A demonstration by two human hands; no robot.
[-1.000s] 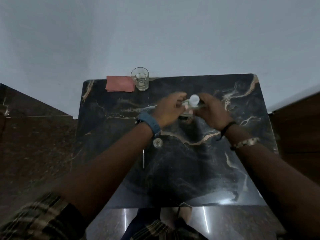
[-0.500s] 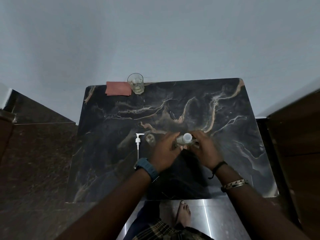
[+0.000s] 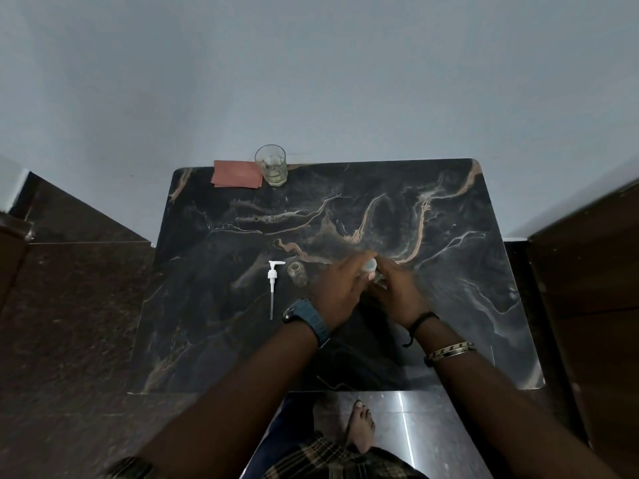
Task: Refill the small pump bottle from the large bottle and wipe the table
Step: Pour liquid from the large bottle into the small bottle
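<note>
Meanwhile, both hands, left (image 3: 340,292) and right (image 3: 397,293), are closing their grip around the large bottle (image 3: 370,267) over the desk (image 3: 449,305); the small pump bottle (image 3: 297,274) is standing open beside its pump (image 3: 273,281).

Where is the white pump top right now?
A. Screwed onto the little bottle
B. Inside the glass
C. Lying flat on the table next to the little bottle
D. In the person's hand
C: the white pump top lies flat on the table, just left of the open little bottle.

On the dark marbled surface (image 3: 432,219): 1 white plastic pump head (image 3: 274,276), 1 small open clear bottle (image 3: 297,273), 1 white-capped clear bottle (image 3: 370,266). Also 1 clear drinking glass (image 3: 271,165) and 1 reddish folded cloth (image 3: 238,173).
</note>
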